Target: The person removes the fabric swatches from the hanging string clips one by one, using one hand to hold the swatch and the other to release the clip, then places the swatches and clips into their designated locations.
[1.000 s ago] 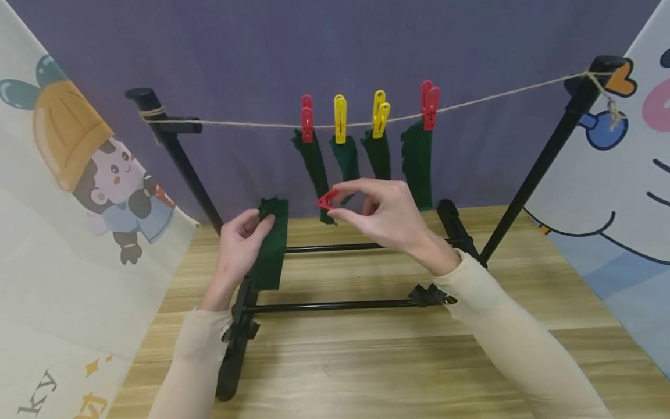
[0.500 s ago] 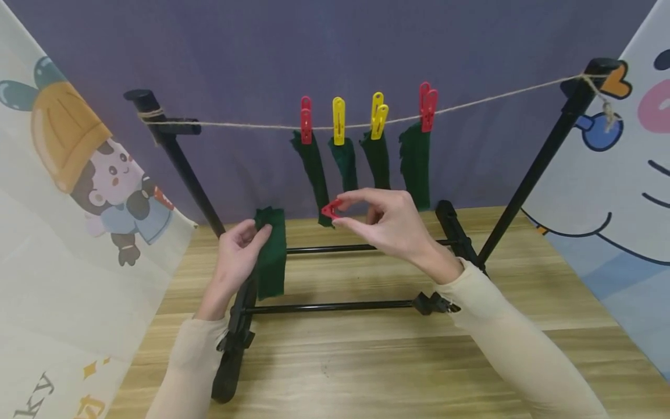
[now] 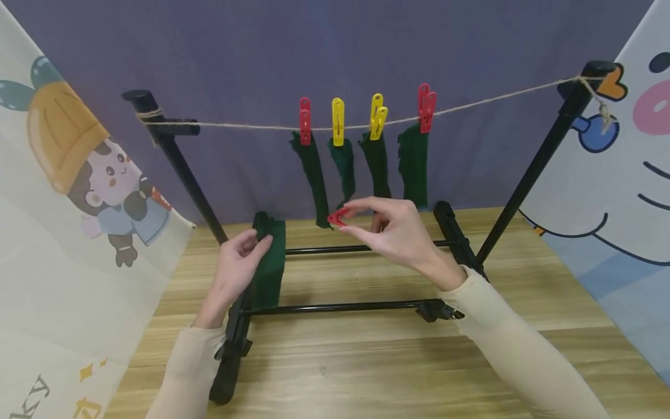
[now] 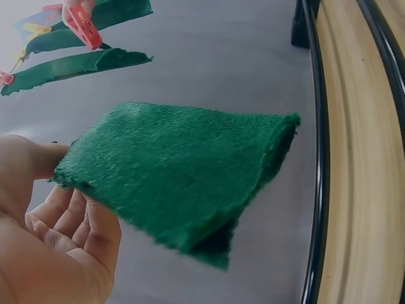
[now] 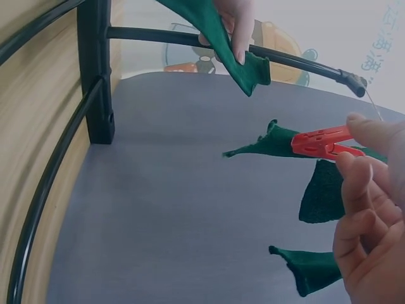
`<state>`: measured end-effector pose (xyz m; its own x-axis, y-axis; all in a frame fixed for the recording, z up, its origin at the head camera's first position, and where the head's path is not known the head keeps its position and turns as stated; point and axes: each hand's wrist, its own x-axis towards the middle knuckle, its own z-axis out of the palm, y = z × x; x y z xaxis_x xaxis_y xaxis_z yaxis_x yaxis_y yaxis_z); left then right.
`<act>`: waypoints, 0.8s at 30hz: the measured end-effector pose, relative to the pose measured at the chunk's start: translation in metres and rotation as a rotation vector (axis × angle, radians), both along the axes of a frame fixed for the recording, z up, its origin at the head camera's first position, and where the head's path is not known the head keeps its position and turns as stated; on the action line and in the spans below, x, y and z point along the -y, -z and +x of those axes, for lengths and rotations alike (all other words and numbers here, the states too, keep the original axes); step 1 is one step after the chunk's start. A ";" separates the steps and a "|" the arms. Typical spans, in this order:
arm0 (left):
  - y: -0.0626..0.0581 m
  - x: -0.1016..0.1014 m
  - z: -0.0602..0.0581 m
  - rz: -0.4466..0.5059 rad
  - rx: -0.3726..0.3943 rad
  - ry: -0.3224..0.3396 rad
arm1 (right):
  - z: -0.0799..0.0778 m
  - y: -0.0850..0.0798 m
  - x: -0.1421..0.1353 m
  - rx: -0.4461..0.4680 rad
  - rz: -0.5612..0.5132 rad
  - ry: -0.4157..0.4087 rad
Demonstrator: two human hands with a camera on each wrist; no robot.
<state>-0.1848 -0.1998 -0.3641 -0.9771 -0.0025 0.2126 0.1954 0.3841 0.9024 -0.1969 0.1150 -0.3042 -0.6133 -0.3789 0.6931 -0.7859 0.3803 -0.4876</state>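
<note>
Between thumb and fingers my left hand (image 3: 238, 262) pinches a dark green strip of cloth (image 3: 270, 270) near its upper end. The strip hangs down beside the rack's left post; in the left wrist view the cloth (image 4: 171, 171) spreads out from the fingertips. A red clothespin (image 3: 337, 217) is held in my right hand (image 3: 392, 233), its handles between thumb and index finger. In the right wrist view the clothespin's (image 5: 323, 142) tip points away from the hand. Above, several green strips hang from a twine line (image 3: 241, 125), pinned by red clothespins (image 3: 426, 109) and yellow clothespins (image 3: 338, 122).
The line runs between the left post (image 3: 178, 157) and right post (image 3: 539, 169) of a black rack. Two crossbars (image 3: 335, 306) join its feet low over the wooden table (image 3: 356, 361). A purple-grey backdrop (image 3: 251, 52) stands behind, with printed panels on both sides.
Both hands have lowered somewhat, carrying the cloth strip and red clothespin down with them. The right hand has also shifted slightly right. The pinned strips stay on the line.
</note>
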 end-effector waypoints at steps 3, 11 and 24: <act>0.003 0.001 0.002 -0.025 0.023 -0.003 | 0.000 0.003 -0.001 0.010 -0.002 0.003; 0.010 0.005 0.007 -0.057 0.124 -0.014 | 0.000 0.011 -0.006 0.057 -0.010 -0.005; 0.025 0.014 0.014 -0.129 0.140 0.026 | 0.000 0.025 -0.012 0.115 -0.029 0.021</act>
<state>-0.1711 -0.2143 -0.3895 -0.9966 0.0420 0.0714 0.0829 0.4947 0.8651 -0.1966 0.1269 -0.3291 -0.6968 -0.3461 0.6283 -0.7164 0.3802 -0.5850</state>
